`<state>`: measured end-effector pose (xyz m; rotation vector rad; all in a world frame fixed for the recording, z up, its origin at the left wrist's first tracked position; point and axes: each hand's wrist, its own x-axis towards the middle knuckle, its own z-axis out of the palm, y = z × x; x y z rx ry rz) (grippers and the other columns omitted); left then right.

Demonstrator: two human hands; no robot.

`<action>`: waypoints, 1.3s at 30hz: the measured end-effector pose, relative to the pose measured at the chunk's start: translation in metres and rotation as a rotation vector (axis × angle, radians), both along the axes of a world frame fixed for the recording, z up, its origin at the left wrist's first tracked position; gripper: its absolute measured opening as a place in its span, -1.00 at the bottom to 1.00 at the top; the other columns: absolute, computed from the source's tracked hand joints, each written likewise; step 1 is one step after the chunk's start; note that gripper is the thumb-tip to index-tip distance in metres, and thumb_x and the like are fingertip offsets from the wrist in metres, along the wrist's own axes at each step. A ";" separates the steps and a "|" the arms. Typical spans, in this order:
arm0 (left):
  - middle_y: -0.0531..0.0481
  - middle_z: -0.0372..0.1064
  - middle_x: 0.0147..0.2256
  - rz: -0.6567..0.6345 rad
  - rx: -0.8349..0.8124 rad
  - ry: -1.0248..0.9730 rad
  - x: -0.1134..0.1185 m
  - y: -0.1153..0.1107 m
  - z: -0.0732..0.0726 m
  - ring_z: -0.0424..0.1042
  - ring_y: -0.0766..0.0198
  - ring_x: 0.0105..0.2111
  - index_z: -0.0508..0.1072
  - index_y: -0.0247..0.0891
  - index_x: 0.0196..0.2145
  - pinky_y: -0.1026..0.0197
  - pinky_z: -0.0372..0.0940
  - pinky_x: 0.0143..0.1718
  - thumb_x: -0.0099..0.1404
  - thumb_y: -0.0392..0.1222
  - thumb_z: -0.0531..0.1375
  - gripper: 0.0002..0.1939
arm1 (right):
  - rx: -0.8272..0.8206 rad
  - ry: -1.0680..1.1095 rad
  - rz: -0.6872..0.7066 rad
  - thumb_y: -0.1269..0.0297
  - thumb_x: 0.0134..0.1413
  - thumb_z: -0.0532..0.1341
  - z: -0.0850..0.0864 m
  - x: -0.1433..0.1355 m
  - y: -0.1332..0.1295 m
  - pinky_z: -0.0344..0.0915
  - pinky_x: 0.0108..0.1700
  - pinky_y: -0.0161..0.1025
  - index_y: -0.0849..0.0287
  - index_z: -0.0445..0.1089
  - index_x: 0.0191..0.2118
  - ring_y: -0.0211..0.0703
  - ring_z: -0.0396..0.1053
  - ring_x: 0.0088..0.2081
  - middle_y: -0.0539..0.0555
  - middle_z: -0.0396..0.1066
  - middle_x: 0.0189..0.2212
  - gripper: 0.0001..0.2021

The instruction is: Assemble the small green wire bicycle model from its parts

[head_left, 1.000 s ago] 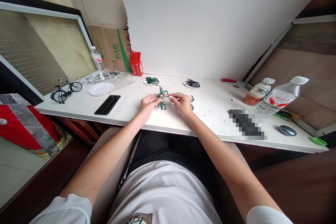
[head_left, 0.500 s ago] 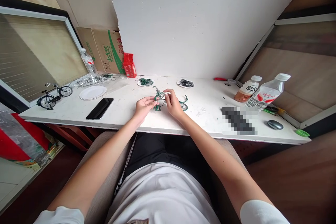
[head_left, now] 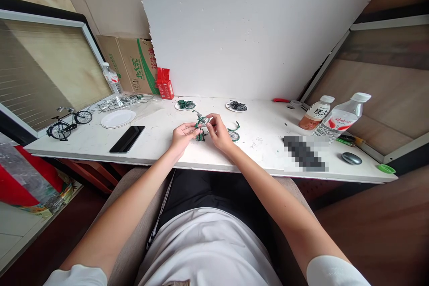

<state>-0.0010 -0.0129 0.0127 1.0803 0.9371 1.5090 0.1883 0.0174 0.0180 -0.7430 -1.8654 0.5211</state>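
Both hands (head_left: 219, 134) pinch a small model bicycle (head_left: 203, 120), slender and green, with fine wheel spokes.

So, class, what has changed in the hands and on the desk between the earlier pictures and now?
The right hand has drawn closer to the left hand, its fingertips now at the green bicycle piece, which has turned slightly. The left hand keeps hold of it. The phone, black bicycle and mouse stay put.
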 end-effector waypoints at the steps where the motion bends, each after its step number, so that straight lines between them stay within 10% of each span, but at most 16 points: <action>1: -0.33 0.65 0.02 -0.001 0.001 0.000 0.000 0.000 0.000 0.63 0.07 -0.14 0.55 -0.31 -0.07 0.02 0.40 -0.01 -0.02 -0.12 0.61 -0.41 | -0.015 -0.001 0.007 -0.07 0.57 0.01 0.000 0.000 0.000 0.27 -0.11 -0.10 0.06 0.24 0.20 -0.05 0.31 -0.18 0.07 0.32 -0.21 -0.63; 21: -0.33 0.65 0.03 0.003 -0.009 -0.002 0.001 0.003 -0.002 0.67 0.01 -0.12 0.54 -0.31 -0.06 0.00 0.43 0.01 0.00 -0.09 0.60 -0.41 | -0.033 0.014 0.019 -0.13 0.54 0.03 -0.002 0.001 0.002 0.33 -0.04 -0.08 0.05 0.19 0.24 -0.02 0.35 -0.07 0.13 0.34 -0.11 -0.57; 29: -0.32 0.65 0.03 0.007 0.001 0.006 0.003 0.002 -0.001 0.67 -0.01 -0.11 0.55 -0.30 -0.06 -0.01 0.44 0.01 0.00 -0.07 0.61 -0.40 | -0.060 -0.034 -0.022 -0.11 0.59 -0.09 -0.003 0.001 0.002 0.19 -0.27 -0.14 0.04 0.19 0.20 -0.14 0.14 -0.44 -0.09 0.14 -0.43 -0.60; 39: -0.30 0.65 0.01 0.005 -0.001 0.009 0.004 0.002 0.000 0.66 0.01 -0.14 0.54 -0.29 -0.07 -0.02 0.42 0.01 0.00 -0.10 0.60 -0.42 | -0.039 -0.009 0.025 -0.11 0.55 0.01 -0.005 0.002 0.006 0.29 -0.15 -0.11 0.05 0.15 0.26 -0.07 0.32 -0.24 0.03 0.30 -0.25 -0.58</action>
